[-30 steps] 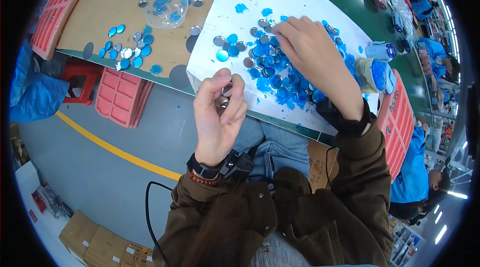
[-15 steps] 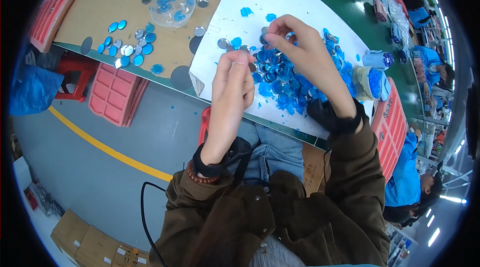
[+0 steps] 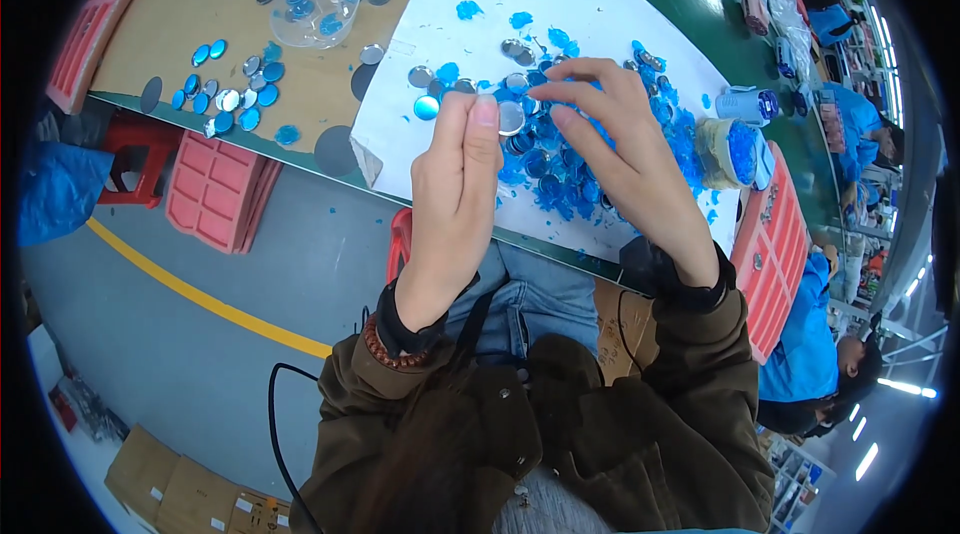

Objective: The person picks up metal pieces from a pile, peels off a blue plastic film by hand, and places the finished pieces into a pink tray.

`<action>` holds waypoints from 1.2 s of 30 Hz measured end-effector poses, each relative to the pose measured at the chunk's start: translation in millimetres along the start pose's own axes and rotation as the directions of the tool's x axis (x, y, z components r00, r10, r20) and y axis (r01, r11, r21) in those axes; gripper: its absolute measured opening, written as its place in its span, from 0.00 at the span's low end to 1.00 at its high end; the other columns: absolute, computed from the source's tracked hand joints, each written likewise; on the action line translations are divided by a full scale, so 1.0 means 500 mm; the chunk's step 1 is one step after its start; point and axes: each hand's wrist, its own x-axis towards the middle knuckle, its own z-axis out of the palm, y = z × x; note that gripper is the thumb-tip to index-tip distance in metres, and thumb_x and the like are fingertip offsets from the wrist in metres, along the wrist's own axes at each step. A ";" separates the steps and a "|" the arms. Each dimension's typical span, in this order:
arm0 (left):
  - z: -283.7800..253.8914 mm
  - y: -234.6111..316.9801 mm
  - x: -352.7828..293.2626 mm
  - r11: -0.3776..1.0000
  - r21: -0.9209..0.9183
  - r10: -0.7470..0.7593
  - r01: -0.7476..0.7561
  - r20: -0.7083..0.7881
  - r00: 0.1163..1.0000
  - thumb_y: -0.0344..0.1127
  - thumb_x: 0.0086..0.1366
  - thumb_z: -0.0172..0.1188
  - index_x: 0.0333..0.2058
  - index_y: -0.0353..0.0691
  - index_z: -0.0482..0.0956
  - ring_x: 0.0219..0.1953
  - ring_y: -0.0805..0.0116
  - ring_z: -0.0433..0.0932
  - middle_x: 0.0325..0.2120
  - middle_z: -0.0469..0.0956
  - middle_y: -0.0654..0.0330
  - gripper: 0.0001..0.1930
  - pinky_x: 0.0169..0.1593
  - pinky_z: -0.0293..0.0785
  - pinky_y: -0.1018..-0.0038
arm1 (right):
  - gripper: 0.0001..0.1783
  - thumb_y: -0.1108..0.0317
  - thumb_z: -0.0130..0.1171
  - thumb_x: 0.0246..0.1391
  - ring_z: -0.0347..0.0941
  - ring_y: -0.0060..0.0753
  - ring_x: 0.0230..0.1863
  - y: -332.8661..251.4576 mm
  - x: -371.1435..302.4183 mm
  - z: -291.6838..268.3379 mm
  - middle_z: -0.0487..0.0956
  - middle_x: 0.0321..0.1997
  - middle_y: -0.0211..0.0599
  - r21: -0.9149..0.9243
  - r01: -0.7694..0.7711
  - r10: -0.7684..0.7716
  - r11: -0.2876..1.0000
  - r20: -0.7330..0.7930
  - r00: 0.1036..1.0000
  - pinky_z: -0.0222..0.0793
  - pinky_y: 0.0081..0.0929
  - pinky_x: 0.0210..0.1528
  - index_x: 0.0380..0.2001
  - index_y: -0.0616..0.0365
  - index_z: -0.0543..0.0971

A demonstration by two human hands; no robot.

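Over the white sheet (image 3: 455, 29), my left hand (image 3: 455, 174) is closed in a pinch, and a round silver disc (image 3: 511, 119) sticks out at its thumb. My right hand (image 3: 630, 144) is just to the right of that disc, its fingers bent and apart, with nothing visible between them. Beneath and between both hands lies a heap of blue-filmed discs (image 3: 545, 166) mixed with scraps of blue film (image 3: 556, 196). A bright blue disc (image 3: 426, 108) lies left of the heap, by a silver disc (image 3: 420, 77).
On the brown board at left are several blue and silver discs (image 3: 228, 101) and a clear plastic bowl (image 3: 318, 19) with discs. A tub of blue bits (image 3: 740, 153) stands right. Pink trays (image 3: 215, 192) stand below the table; a co-worker in blue (image 3: 803, 344) sits at right.
My right hand has opened its fingers and come down beside my left. A silver disc now shows at my left thumb. The bright blue disc now lies on the sheet. The view has shifted slightly.
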 end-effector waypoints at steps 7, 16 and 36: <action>0.002 -0.001 -0.005 0.992 0.115 0.032 -0.042 0.087 0.996 0.39 0.64 0.39 0.26 0.41 0.61 0.14 0.86 0.48 0.13 0.52 0.72 0.11 0.17 0.43 0.86 | 0.11 0.62 0.44 0.54 0.63 0.17 0.28 -0.020 0.011 -0.010 0.67 0.27 0.27 0.516 -0.314 0.170 0.797 0.307 0.936 0.58 0.14 0.31 0.28 0.60 0.70; -0.004 0.003 -0.006 0.998 0.004 0.065 -0.069 0.270 0.961 0.38 0.64 0.39 0.31 0.38 0.63 0.16 0.86 0.49 0.16 0.58 0.70 0.10 0.18 0.45 0.86 | 0.11 0.62 0.45 0.54 0.61 0.15 0.27 -0.016 0.007 -0.027 0.66 0.26 0.26 0.741 -0.480 0.106 0.470 0.492 0.864 0.56 0.12 0.28 0.28 0.59 0.69; -0.007 0.020 -0.008 0.991 0.131 0.010 -0.033 0.169 0.986 0.35 0.63 0.40 0.29 0.35 0.64 0.15 0.77 0.58 0.13 0.63 0.61 0.10 0.20 0.55 0.82 | 0.09 0.67 0.43 0.54 0.62 0.18 0.26 -0.035 -0.011 -0.021 0.66 0.25 0.29 0.644 -0.293 0.082 0.706 0.337 0.938 0.57 0.15 0.28 0.27 0.62 0.68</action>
